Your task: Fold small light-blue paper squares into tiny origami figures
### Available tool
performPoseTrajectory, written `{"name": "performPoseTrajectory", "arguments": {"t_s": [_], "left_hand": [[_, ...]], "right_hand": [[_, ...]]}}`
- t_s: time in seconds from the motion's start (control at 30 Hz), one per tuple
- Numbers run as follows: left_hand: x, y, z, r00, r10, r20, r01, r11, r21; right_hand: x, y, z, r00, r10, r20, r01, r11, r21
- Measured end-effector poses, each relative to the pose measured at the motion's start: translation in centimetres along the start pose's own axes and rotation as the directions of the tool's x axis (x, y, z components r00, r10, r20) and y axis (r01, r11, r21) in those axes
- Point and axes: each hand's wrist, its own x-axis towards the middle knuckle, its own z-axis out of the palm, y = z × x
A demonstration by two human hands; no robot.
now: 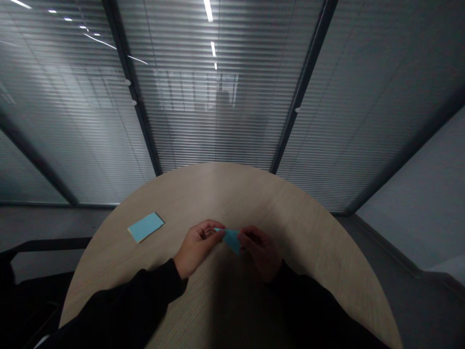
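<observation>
A piece of blue paper (232,239), folded into a triangle with its point toward me, is held just over the table between both hands. My left hand (198,245) pinches its left corner between thumb and fingers. On the other side, my right hand (259,249) grips the right edge, thumb in front and fingers curled behind. Parts of the paper are covered by the fingertips. To the left lies a pad of blue paper (146,227) with a yellowish lower layer along its edge.
The round wooden table (218,189) spreads out under my arms. Beyond it stands a glass wall with closed blinds (218,126) and dark frames. A black chair (39,286) sits at the lower left, close to the table's edge.
</observation>
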Motion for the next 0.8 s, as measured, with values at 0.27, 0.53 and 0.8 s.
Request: {"name": "performPoseTrajectory", "arguments": {"t_s": [0.27, 0.53, 0.8], "left_hand": [[0.02, -0.52, -0.17, 0.997, 0.018, 0.071, -0.022, 0.998, 0.062], [0.20, 0.07, 0.01, 0.997, -0.073, -0.016, 0.069, 0.986, -0.152], [0.41, -0.34, -0.12, 0.989, -0.092, -0.112, 0.070, 0.979, -0.190]], "right_hand": [[0.01, 0.12, -0.26, 0.998, 0.027, 0.057, -0.021, 0.994, -0.108], [-0.07, -0.20, -0.12, 1.000, -0.004, 0.022, 0.007, 0.989, -0.151], [-0.06, 0.12, -0.09, 0.998, 0.014, 0.056, -0.004, 0.984, -0.177]]}}
